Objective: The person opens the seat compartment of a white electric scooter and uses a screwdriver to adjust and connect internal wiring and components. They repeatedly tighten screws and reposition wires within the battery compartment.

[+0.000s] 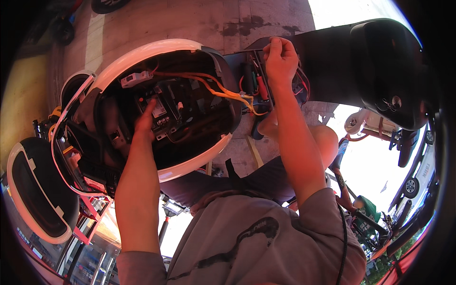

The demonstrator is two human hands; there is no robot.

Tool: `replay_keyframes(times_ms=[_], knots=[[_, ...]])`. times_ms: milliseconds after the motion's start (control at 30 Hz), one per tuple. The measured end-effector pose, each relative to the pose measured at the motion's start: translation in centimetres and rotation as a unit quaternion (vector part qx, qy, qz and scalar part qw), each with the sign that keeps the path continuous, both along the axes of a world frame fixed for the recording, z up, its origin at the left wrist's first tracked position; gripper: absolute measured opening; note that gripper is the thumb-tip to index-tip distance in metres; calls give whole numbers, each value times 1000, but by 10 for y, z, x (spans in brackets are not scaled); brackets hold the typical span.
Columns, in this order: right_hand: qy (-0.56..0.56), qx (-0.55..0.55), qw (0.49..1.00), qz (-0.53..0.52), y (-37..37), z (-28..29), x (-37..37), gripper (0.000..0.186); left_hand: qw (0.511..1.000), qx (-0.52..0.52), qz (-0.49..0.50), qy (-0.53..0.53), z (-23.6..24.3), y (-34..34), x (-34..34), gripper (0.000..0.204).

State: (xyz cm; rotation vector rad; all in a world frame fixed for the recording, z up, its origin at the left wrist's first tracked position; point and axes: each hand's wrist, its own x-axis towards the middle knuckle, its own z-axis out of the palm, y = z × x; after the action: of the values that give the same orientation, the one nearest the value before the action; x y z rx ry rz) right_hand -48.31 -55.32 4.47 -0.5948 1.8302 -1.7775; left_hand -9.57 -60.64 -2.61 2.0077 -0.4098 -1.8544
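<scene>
My left hand (145,122) reaches into the open cream-and-black scooter body (166,45). One digit rests against a black electronic module (161,107) with a pale label; the other fingers are lost in shadow. Orange cables (216,90) run from this cavity to the right. My right hand (281,59) is raised beside the open end of a long black seat section (327,64), fingers curled into a pinch. Whatever lies between the fingertips is too small to make out. Beneath that hand a red-handled screwdriver (261,88) lies among other tools and wires.
A white connector block (137,79) sits inside the cavity, near its far wall. A detached cream-rimmed black cover (40,192) stands at the far left. Paved ground (199,19) stretches beyond the scooter. Toward the right are a bicycle frame (339,175) and a parked white vehicle (422,173).
</scene>
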Motion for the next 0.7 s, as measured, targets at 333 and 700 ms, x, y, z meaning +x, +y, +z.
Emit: replay_keyframes(times_ms=[333,700], knots=[[274,555,750,233,56,-197,-41,29,998,-1,-15,-61,23,2,-14,71],[233,529,798,173,45,-210,-42,29,1000,-3,6,-25,21,4,-14,61]])
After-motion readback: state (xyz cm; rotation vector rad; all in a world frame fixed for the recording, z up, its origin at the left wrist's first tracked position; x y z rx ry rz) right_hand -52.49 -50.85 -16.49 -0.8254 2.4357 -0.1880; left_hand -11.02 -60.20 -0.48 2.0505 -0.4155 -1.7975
